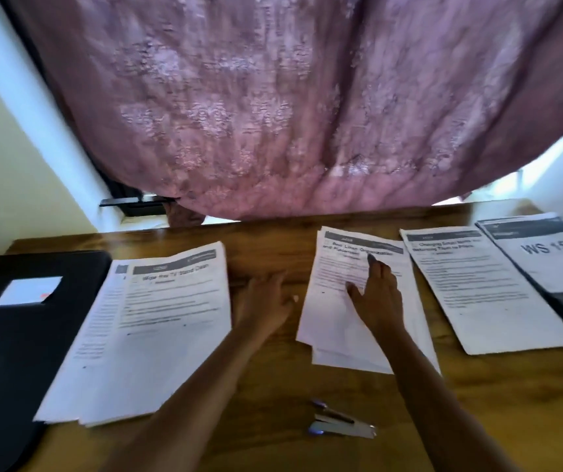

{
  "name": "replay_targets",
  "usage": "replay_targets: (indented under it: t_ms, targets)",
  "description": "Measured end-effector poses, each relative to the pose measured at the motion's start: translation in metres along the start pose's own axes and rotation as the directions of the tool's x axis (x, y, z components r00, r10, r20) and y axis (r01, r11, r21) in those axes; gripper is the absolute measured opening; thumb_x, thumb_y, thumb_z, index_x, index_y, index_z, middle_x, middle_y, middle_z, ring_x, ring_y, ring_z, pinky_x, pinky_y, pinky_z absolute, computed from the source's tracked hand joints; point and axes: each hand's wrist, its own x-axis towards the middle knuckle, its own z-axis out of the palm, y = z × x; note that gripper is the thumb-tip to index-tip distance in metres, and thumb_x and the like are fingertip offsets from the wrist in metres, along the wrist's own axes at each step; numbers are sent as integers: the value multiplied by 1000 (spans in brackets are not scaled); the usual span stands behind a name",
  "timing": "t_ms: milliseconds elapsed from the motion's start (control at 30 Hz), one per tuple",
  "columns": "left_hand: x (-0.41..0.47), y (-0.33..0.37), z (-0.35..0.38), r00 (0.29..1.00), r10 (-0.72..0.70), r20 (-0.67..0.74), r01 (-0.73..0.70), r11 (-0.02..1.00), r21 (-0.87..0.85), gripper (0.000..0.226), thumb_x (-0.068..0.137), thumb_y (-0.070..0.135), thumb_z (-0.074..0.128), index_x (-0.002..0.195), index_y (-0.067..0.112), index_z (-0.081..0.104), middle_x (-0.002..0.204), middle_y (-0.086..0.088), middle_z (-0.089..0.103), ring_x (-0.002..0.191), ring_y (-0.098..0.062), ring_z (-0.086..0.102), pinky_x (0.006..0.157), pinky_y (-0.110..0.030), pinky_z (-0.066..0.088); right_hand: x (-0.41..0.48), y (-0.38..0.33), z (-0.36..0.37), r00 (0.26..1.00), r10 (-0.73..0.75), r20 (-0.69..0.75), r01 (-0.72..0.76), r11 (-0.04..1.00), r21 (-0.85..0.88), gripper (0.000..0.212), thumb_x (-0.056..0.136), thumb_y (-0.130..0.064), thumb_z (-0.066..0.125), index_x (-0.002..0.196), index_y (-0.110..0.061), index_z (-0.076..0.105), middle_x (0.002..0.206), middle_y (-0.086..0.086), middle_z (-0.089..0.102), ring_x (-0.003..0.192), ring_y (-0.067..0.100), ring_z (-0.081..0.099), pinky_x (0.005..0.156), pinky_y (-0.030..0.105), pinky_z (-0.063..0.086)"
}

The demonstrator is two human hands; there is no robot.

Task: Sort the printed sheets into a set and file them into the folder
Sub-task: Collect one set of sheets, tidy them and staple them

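Several piles of printed sheets lie on the wooden table [273, 386]. The left pile [144, 352] is headed "Wipe the TV Stand Clean". The middle pile [337, 321] is loose and fanned. A third pile [484, 294] lies to its right, and a pile marked "WS 15" [545, 264] sits at the far right. A closed black folder [11, 335] with a white label lies at the far left. My right hand [375, 298] rests with straight fingers on the middle pile. My left hand [266, 301] lies flat on the bare wood between the left and middle piles.
A stapler [344, 429] and a pen [332, 410] lie near the front edge between my forearms. A mauve curtain [273, 97] hangs over the table's back edge. White walls flank both sides.
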Motion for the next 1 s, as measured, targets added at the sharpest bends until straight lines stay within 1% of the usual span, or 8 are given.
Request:
replay_targets:
  t_ms: [67,200,333,467,600,700,833,1000]
  targets:
    - [16,24,23,998,4,56,-4,1000,-7,58,92,50,52,144,28,37,147,1,43,134,-26,41,110,-46,36,13,30,-7,999,-28,28,29,998,-54,75,90,-40,59,149,-10,23,150,15,32,137,33,32,109,46,32]
    - [35,65,49,999,-38,8,38,941,-336,46,92,38,59,135,27,46,140,2,52,125,-21,52,105,-45,44,35,77,-16,992,-61,114,80,982,-169,84,90,-63,36,151,-10,14,158,14,14,146,28,11,118,39,5]
    - [40,84,62,991,-132,-40,104,906,-409,43,93,30,61,133,22,49,137,0,55,120,-21,56,101,-37,47,44,99,-2,969,-133,208,170,970,-174,105,67,-74,3,151,-11,12,159,15,9,147,28,6,117,38,1]
    - [35,88,59,958,-285,-11,222,769,-600,38,94,13,60,130,21,49,130,-2,56,96,-9,57,73,-11,46,49,106,5,952,-182,248,237,947,-215,98,73,-71,2,152,-14,9,160,11,4,147,26,0,117,42,1]
    - [19,70,61,939,-342,43,294,730,-617,48,89,-2,61,132,15,50,120,-1,60,100,-15,59,59,-9,46,57,110,1,905,-265,331,348,910,-223,97,74,-73,5,152,-16,11,160,8,4,148,22,1,117,43,3]
    - [4,62,66,916,-385,115,385,757,-528,52,87,5,67,133,19,48,127,-4,60,102,-18,62,71,-19,50,62,114,-7,852,-325,411,435,875,-211,81,89,-66,30,152,-17,12,161,5,1,148,19,1,117,44,5]
    - [2,75,74,948,-300,-103,278,942,-187,68,84,32,69,141,31,32,140,-3,46,124,-26,48,101,-44,46,62,118,-12,825,-360,436,475,860,-188,75,93,-55,41,152,-18,11,161,3,0,148,18,-1,117,44,4]
    - [50,115,84,995,70,-73,-59,988,139,58,90,42,60,142,23,43,150,-5,40,139,-26,35,115,-44,30,66,116,-15,815,-377,440,490,854,-176,77,91,-57,46,151,-19,17,160,4,7,147,22,6,117,49,10]
